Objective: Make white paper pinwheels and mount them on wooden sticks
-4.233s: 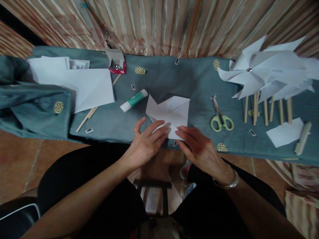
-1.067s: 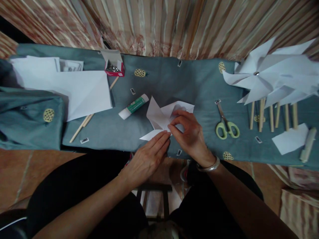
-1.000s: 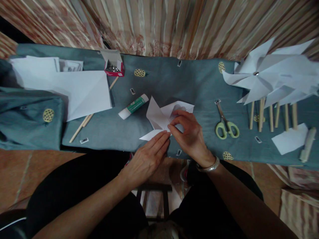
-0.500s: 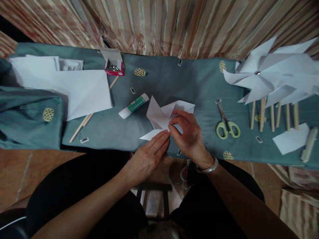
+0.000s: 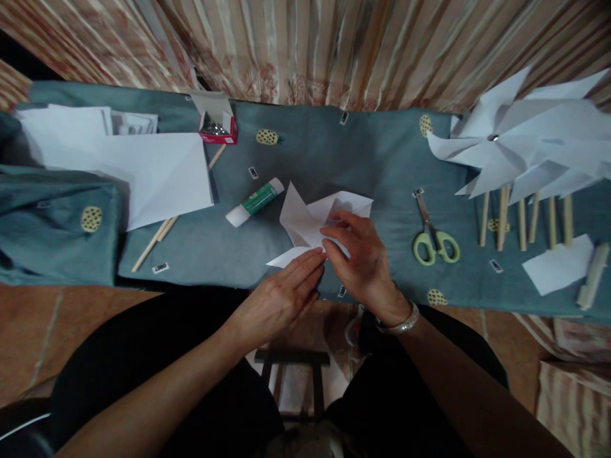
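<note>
A white paper pinwheel [image 5: 298, 222] with folded blades lies at the front middle of the cloth. My left hand [image 5: 281, 292] grips its near edge, fingers pressed together by the centre. Over the pinwheel's right side curves my right hand [image 5: 358, 254], its thumb and fingers holding the paper near the middle; the fingertips partly cover that spot. A green and white glue stick [image 5: 255, 202] rests left of the pinwheel. To the right lie scissors [image 5: 432, 238] with light green handles.
White paper sheets [image 5: 167, 178] are stacked at left, over thin wooden sticks [image 5: 153, 245]. A small red box [image 5: 218, 127] of metal pieces stands open behind. Finished-looking pinwheels [image 5: 520, 140] on sticks lie at right, near a paper piece [image 5: 556, 264] and a pale marker-like tube [image 5: 593, 277].
My right index finger has lifted slightly away from the thumb near the pinwheel's centre. My left hand and the pinwheel stay almost in place.
</note>
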{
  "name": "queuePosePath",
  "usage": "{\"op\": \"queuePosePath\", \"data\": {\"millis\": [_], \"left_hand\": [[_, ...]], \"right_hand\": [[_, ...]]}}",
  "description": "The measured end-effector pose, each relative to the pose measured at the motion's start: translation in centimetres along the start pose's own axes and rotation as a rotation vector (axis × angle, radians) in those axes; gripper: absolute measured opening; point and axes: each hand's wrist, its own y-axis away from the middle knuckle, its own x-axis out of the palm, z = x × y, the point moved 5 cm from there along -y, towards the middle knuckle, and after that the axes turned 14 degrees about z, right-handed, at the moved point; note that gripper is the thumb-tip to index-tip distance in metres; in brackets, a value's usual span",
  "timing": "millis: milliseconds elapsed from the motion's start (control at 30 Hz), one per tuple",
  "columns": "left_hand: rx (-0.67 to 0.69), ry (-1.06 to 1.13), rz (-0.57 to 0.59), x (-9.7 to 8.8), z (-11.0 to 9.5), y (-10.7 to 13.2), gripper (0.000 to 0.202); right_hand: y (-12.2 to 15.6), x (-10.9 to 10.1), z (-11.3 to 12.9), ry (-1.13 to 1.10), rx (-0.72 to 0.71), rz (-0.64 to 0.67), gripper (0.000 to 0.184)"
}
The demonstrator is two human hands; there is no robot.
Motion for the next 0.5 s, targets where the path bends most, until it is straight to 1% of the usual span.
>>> {"op": "queuePosePath", "data": {"millis": [167,400,500], "left_hand": [[0.000,-0.003,0.016,-0.07,0.12,-0.02,0.034],[-0.001,0.026,0.030,-0.07,0.17,0.01,0.036],[-0.003,0.032,0.033,0.01,0.21,0.04,0.036]], "right_hand": [[0.09,0.07,0.04,0.042,0.001,0.021,0.023],[-0.05,0.20,0.40,0.162,0.032,0.052,0.021],[-0.03,0.32,0.54,0.228,0.058,0.087,0.024]]}}
